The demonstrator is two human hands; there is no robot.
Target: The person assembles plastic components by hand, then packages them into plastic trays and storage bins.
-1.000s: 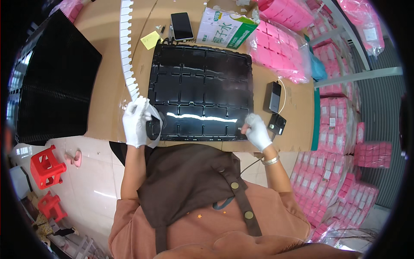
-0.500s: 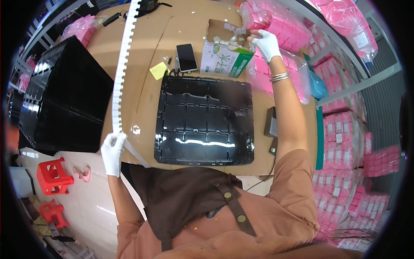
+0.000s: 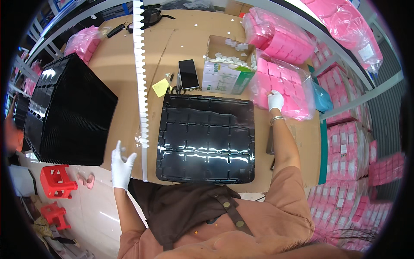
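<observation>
My left hand [image 3: 122,168], in a white glove, is open with fingers apart at the table's front edge. Just right of it, a long white strip with a notched edge [image 3: 140,86] runs away across the table; the hand appears clear of it. My right hand [image 3: 276,101], also gloved, has its fingers curled together over the near side of a clear bag of pink blocks [image 3: 286,82]; anything inside the fingers is hidden. Between the hands lies a shiny black plastic tray [image 3: 206,140] with moulded ridges. Behind it stands an open carton [image 3: 222,77] holding small white pieces.
A tall stack of black trays [image 3: 71,116] stands at left. A phone [image 3: 188,74], a yellow sticky note [image 3: 161,87] and scissors [image 3: 179,90] lie behind the tray. More bagged pink blocks [image 3: 282,36] are at the back right. Red stools [image 3: 58,181] stand on the floor at left.
My left hand has let go of the strip and opened; the strip now lies straighter and closer to the tray. My right hand has come back from the carton toward the bagged pink blocks.
</observation>
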